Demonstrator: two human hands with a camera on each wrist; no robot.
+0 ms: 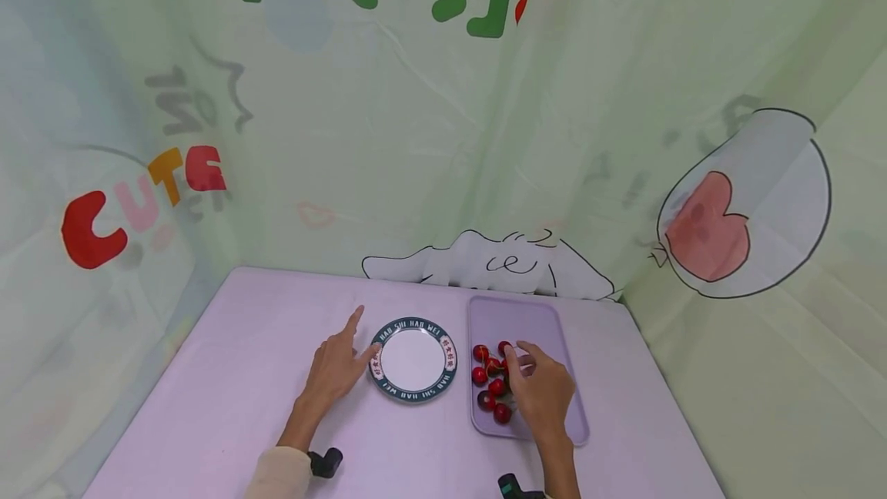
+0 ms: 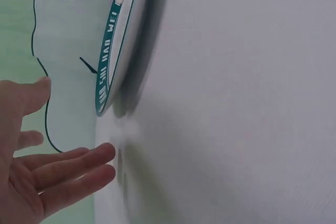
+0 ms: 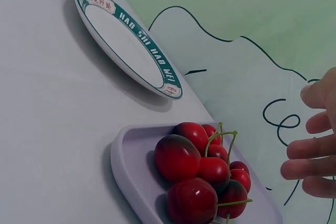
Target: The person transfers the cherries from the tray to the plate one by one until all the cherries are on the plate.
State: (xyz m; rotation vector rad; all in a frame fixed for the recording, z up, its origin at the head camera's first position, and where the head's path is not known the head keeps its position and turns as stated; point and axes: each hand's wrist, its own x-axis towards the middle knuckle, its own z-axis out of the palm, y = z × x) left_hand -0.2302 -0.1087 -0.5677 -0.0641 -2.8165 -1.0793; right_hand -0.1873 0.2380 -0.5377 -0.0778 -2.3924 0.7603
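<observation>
A round white plate (image 1: 413,360) with a dark green lettered rim lies on the table. My left hand (image 1: 336,364) is at its left edge, fingers extended, thumb over the rim in the head view; the left wrist view shows no object in that hand. To the right, a lilac tray (image 1: 516,314) carries several red cherries (image 3: 193,203), some with green stems, heaped toward its left side. My right hand (image 1: 540,390) hovers over the tray beside the cherries. Its fingers (image 3: 310,169) are loosely bent, apart from the fruit and holding nothing in the right wrist view.
The table (image 1: 229,376) has a pale pink-white cover. A pale green printed curtain (image 1: 388,137) hangs right behind the table and along both sides. Plate and tray stand side by side with a narrow strip of table between them.
</observation>
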